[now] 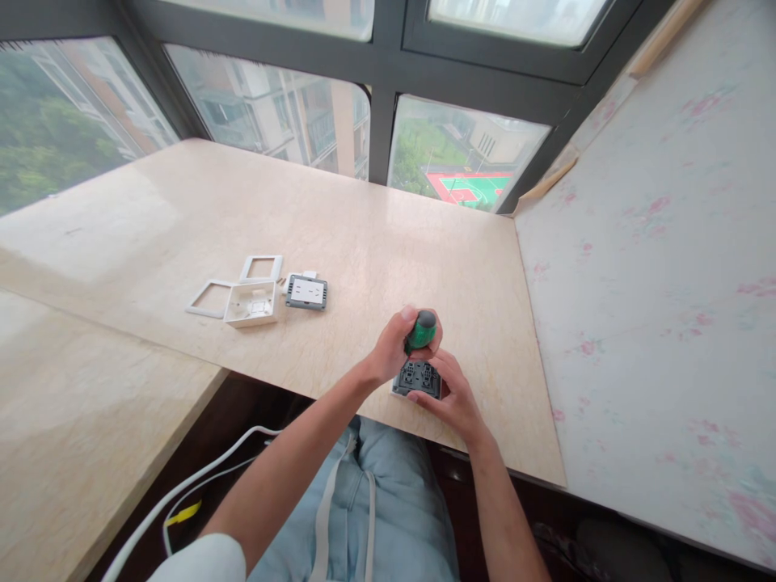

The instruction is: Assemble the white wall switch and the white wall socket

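Observation:
My left hand (395, 346) is wrapped round the green and black handle of a screwdriver (420, 330), which stands upright over a dark grey switch module (415, 378). My right hand (452, 396) grips that module from the right and front, holding it on the beige stone sill (339, 242) near its front edge. The screwdriver's tip is hidden behind the handle and my fingers.
Further left on the sill lie a white mounting box (252, 303), two white frames (209, 297) (261, 267) and a grey socket insert (306, 292). A floral wall (655, 283) closes the right side. Windows run along the back. White cables (182, 493) hang below the sill.

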Available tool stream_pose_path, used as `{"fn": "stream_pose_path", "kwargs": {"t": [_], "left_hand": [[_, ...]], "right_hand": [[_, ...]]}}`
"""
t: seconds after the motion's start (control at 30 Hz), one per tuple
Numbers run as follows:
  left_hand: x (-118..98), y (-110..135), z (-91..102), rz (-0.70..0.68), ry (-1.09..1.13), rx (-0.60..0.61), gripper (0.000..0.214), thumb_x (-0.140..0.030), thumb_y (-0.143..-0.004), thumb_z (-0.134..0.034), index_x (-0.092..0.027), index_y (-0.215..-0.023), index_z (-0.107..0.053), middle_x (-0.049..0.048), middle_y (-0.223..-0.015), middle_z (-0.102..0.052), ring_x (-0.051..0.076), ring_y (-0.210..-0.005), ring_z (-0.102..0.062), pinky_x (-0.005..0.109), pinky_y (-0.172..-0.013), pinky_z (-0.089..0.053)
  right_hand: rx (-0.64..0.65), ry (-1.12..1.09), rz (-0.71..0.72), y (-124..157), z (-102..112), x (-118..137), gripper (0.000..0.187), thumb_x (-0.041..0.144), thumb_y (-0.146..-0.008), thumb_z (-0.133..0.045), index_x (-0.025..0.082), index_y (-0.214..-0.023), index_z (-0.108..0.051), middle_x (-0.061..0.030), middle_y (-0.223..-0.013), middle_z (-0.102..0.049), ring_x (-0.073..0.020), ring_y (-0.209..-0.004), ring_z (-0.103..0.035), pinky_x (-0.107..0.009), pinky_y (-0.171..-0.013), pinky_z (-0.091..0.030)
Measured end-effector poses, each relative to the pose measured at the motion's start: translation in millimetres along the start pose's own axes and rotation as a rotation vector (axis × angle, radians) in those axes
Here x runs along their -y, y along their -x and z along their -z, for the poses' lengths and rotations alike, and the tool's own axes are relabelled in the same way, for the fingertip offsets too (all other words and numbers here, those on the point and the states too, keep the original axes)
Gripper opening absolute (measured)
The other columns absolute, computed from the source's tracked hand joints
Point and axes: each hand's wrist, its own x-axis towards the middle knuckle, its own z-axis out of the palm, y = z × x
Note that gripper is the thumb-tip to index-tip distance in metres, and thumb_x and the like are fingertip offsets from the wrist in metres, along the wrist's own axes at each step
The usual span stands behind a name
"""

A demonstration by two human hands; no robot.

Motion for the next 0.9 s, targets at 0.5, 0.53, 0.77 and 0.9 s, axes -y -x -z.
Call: {"fn": "stream_pose_path", "kwargs": {"t": [0.5,0.53,0.77,0.9], "left_hand": [[-6.1,27.5,-11.2,-0.196,-0.267,-0.266,0.039,-0.056,-0.090,-0.065,-0.019,-0.094,-0.056,0.0007,-0.082,-0.059,0.013,-0.070,-0.054,0.028,-0.068,-0.046],[-6.0,29.3,-11.9,-0.193,-0.271,-0.271,0.037,-0.054,-0.090,-0.067,-0.019,-0.095,-0.057,0.0013,-0.083,-0.061,0.013,-0.072,-0.056,0.029,-0.069,-0.047],[-19.4,29.3,-8.7,-0.361,-0.100,-0.513,0.039,-0.056,-0.094,-0.061,-0.020,-0.106,-0.058,0.0006,-0.083,-0.063,0.013,-0.069,-0.060,0.029,-0.066,-0.051],[-30.6,29.1,12.5,-0.332,-0.355,-0.674,0.030,-0.049,-0.094,-0.064,-0.022,-0.106,-0.057,-0.0013,-0.082,-0.062,0.012,-0.065,-0.057,0.026,-0.063,-0.050]], "right_hand": [[-0.018,0.009,0.034,1.3,-0.7,-1.5,0.064,0.045,-0.082,-0.078,0.033,-0.141,-0.054,-0.0099,-0.143,-0.057,-0.0306,-0.136,-0.049,-0.055,-0.115,-0.042],[-0.017,0.014,0.031,1.3,-0.7,-1.4,0.065,0.045,-0.082,-0.078,0.033,-0.141,-0.054,-0.0099,-0.143,-0.057,-0.0306,-0.136,-0.050,-0.055,-0.114,-0.042],[-0.005,0.004,-0.001,0.0,0.2,1.6,0.064,0.046,-0.082,-0.078,0.031,-0.140,-0.056,-0.0118,-0.144,-0.056,-0.0306,-0.136,-0.050,-0.056,-0.114,-0.042],[-0.001,0.000,-0.028,0.0,0.4,2.5,0.064,0.047,-0.082,-0.078,0.032,-0.140,-0.056,-0.0117,-0.144,-0.057,-0.0314,-0.135,-0.051,-0.057,-0.114,-0.042]]}}
